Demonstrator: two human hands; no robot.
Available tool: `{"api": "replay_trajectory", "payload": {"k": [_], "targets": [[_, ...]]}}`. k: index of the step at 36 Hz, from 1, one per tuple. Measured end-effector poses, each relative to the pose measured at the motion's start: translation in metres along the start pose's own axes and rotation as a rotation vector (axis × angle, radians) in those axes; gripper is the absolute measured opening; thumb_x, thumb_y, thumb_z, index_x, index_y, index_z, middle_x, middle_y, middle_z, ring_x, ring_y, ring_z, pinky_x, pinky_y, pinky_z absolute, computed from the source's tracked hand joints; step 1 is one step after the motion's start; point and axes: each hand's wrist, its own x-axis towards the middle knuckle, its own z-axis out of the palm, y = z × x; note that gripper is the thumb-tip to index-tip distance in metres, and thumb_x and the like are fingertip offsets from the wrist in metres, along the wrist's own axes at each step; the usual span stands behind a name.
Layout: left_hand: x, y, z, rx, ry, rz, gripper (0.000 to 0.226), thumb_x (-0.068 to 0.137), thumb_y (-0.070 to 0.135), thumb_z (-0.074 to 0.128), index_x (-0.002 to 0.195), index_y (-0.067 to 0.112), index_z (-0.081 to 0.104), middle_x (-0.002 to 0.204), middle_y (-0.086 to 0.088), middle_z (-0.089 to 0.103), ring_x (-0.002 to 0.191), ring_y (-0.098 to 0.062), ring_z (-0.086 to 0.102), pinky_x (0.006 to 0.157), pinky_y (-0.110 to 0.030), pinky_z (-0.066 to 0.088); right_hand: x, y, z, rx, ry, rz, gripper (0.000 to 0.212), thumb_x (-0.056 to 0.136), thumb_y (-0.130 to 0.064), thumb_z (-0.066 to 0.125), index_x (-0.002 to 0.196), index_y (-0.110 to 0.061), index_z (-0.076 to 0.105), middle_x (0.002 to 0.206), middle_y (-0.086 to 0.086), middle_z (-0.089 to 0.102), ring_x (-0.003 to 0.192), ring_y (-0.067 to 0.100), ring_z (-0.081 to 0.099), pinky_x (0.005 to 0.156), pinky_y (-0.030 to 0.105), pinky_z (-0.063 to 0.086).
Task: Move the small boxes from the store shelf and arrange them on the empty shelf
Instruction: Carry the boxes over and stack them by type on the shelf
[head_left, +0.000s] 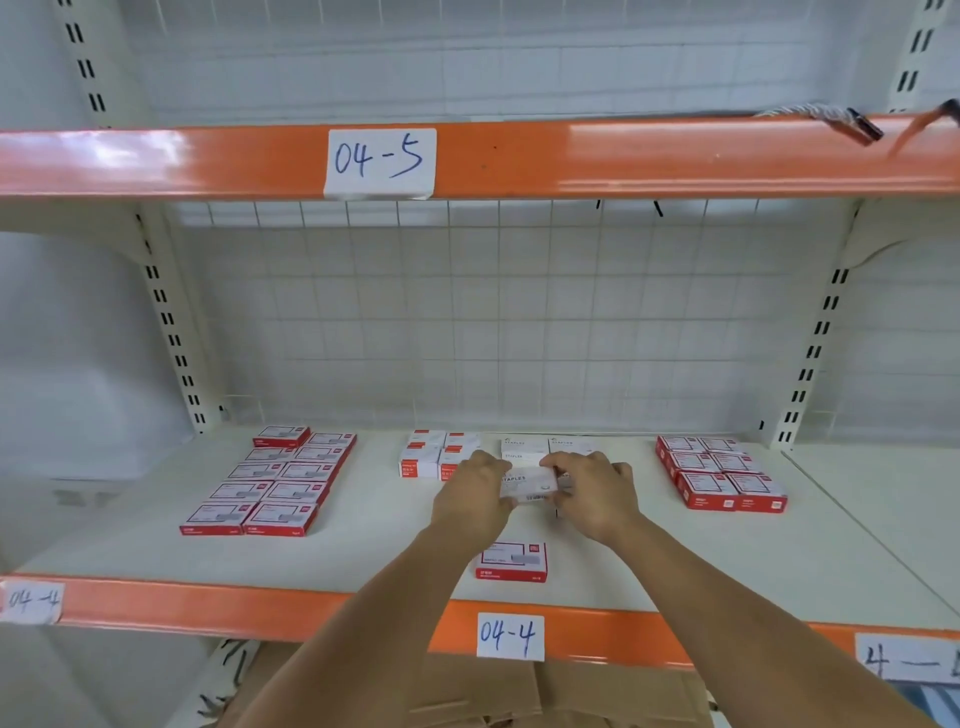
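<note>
Both hands, left hand (475, 486) and right hand (589, 486), closed on one white staples box (530, 483), mid-shelf just near the white row (545, 448). Best squared flush against that row, edges parallel. Left: red grid (270, 480). Right: red block (719, 475). Near: lone red box (511, 561).

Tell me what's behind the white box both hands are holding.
More white staples boxes sit behind the held white box, against the wire grid. Hands hide the shelf directly beneath it.
</note>
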Motion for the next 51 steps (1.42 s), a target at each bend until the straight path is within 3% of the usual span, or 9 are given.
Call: {"api": "replay_trajectory", "payload": {"k": [4, 11, 19, 23, 27, 32, 35, 41, 51], "targets": [[0.003, 0.005, 0.005, 0.115, -0.009, 0.112, 0.050, 0.097, 0.031, 0.052, 0.144, 0.024, 0.038, 0.143, 0.003, 0.042, 0.129, -0.018, 0.038, 0.098, -0.033, 0.043, 0.005, -0.002, 0.002, -0.026, -0.007, -0.009, 0.035, 0.094, -0.032, 0.052, 0.129, -0.035, 0.052, 0.123, -0.010, 0.061, 0.119, 0.017, 0.044, 0.094, 0.033, 0.026], [0.018, 0.006, 0.011, 0.194, -0.060, 0.057, 0.041, 0.096, 0.026, 0.057, 0.135, 0.022, 0.044, 0.126, -0.003, 0.058, 0.114, -0.021, 0.053, 0.089, -0.032, 0.050, 0.009, 0.013, 0.005, -0.023, -0.005, 0.027, 0.048, 0.095, -0.035, 0.050, 0.142, -0.032, 0.042, 0.138, -0.007, 0.051, 0.130, 0.018, 0.039, 0.105, 0.034, 0.025], [0.039, 0.011, 0.017, 0.192, -0.024, 0.038, 0.031, 0.097, 0.018, 0.054, 0.127, 0.017, 0.046, 0.115, -0.004, 0.059, 0.105, -0.019, 0.055, 0.084, -0.029, 0.053, 0.013, 0.046, 0.003, -0.139, -0.028, 0.102, 0.042, 0.094, -0.011, 0.042, 0.135, -0.018, 0.049, 0.133, 0.003, 0.056, 0.121, 0.025, 0.049, 0.096, 0.033, 0.042], [0.046, 0.013, 0.022, 0.201, -0.056, 0.036, 0.030, 0.097, 0.015, 0.053, 0.127, 0.016, 0.048, 0.117, -0.004, 0.058, 0.105, -0.020, 0.054, 0.087, -0.031, 0.053, 0.018, 0.048, 0.007, -0.146, -0.024, 0.074, 0.035, 0.097, -0.017, 0.041, 0.130, -0.018, 0.052, 0.130, 0.001, 0.058, 0.118, 0.024, 0.052, 0.093, 0.032, 0.042], [0.047, 0.010, 0.029, 0.270, -0.048, 0.079, 0.036, 0.094, 0.009, 0.054, 0.130, 0.017, 0.050, 0.130, -0.002, 0.049, 0.118, -0.020, 0.047, 0.091, -0.030, 0.050, 0.022, 0.047, 0.011, -0.150, -0.041, 0.048, 0.026, 0.099, -0.024, 0.040, 0.118, -0.015, 0.054, 0.121, 0.003, 0.061, 0.111, 0.025, 0.055, 0.084, 0.030, 0.040], [0.040, 0.012, 0.027, 0.395, -0.056, 0.167, 0.030, 0.100, 0.021, 0.044, 0.128, 0.018, 0.054, 0.123, -0.002, 0.055, 0.111, -0.019, 0.053, 0.085, -0.031, 0.050, 0.024, 0.050, 0.015, -0.144, -0.060, 0.051, 0.028, 0.097, -0.026, 0.041, 0.119, -0.015, 0.056, 0.124, 0.004, 0.058, 0.110, 0.026, 0.056, 0.086, 0.031, 0.041], [0.036, 0.010, 0.026, 0.391, -0.115, 0.176, 0.037, 0.103, 0.030, 0.035, 0.135, 0.018, 0.049, 0.131, -0.002, 0.053, 0.119, -0.021, 0.050, 0.092, -0.036, 0.049, 0.025, 0.050, 0.016, -0.156, -0.073, 0.058, 0.030, 0.097, -0.027, 0.042, 0.122, -0.016, 0.055, 0.126, 0.004, 0.057, 0.112, 0.026, 0.055, 0.088, 0.031, 0.040], [0.034, 0.011, 0.029, 0.311, -0.172, 0.138, 0.049, 0.104, 0.036, 0.027, 0.150, 0.018, 0.025, 0.155, 0.000, 0.028, 0.142, -0.019, 0.023, 0.108, -0.039, 0.037, 0.026, 0.050, 0.016, -0.177, -0.078, 0.066, 0.035, 0.098, -0.030, 0.041, 0.130, -0.020, 0.052, 0.134, 0.001, 0.053, 0.119, 0.023, 0.052, 0.095, 0.032, 0.037], [0.040, 0.013, 0.029, 0.358, -0.175, 0.123, 0.048, 0.105, 0.032, 0.025, 0.151, 0.020, 0.021, 0.157, -0.001, 0.024, 0.144, -0.022, 0.022, 0.115, -0.038, 0.024, 0.025, 0.048, 0.012, -0.201, -0.093, 0.069, 0.034, 0.099, -0.031, 0.040, 0.128, -0.019, 0.052, 0.131, 0.002, 0.053, 0.119, 0.024, 0.049, 0.098, 0.036, 0.032]]}}
